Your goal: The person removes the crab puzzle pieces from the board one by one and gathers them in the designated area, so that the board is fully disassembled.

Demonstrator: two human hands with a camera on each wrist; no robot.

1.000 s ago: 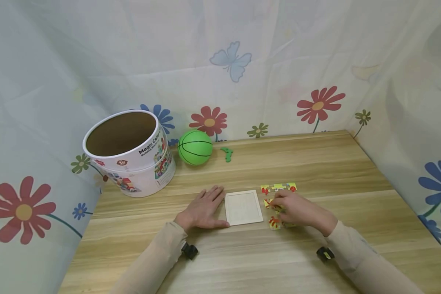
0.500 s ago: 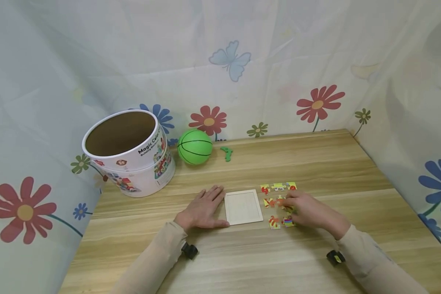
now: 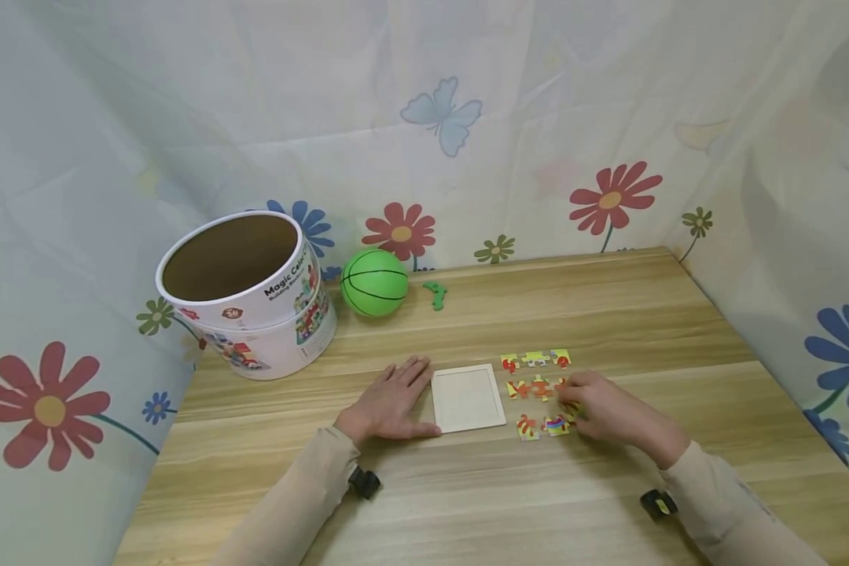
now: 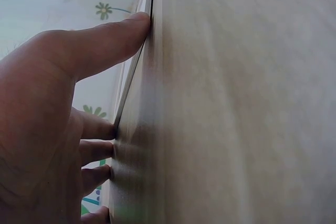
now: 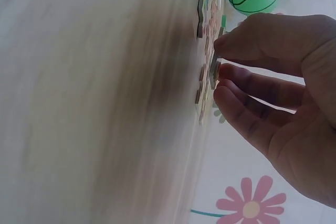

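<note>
A square wooden puzzle tray (image 3: 468,398) lies in the middle of the table. My left hand (image 3: 391,402) rests flat at its left side, fingers straight and spread, the thumb touching the tray's near left corner. To the right of the tray, several yellow and red jigsaw pieces (image 3: 535,359) lie in loose rows. At their right end my right hand (image 3: 601,410) pinches a jigsaw piece (image 5: 213,72) between thumb and fingertips, tilted close to the tabletop. The fingers partly hide this piece and its neighbours in the head view.
A large white bucket (image 3: 283,350) with printed sides stands at the back left. Beside it sits a green ball (image 3: 374,283), and a small green toy (image 3: 435,295) lies to the ball's right. Flower-printed cloth (image 3: 523,157) surrounds the wooden table (image 3: 495,503).
My right hand has shifted rightward across the jigsaw pieces, uncovering the middle and lower ones. A piece now lies at the centre of the middle row. My left hand and the tray stay put.
</note>
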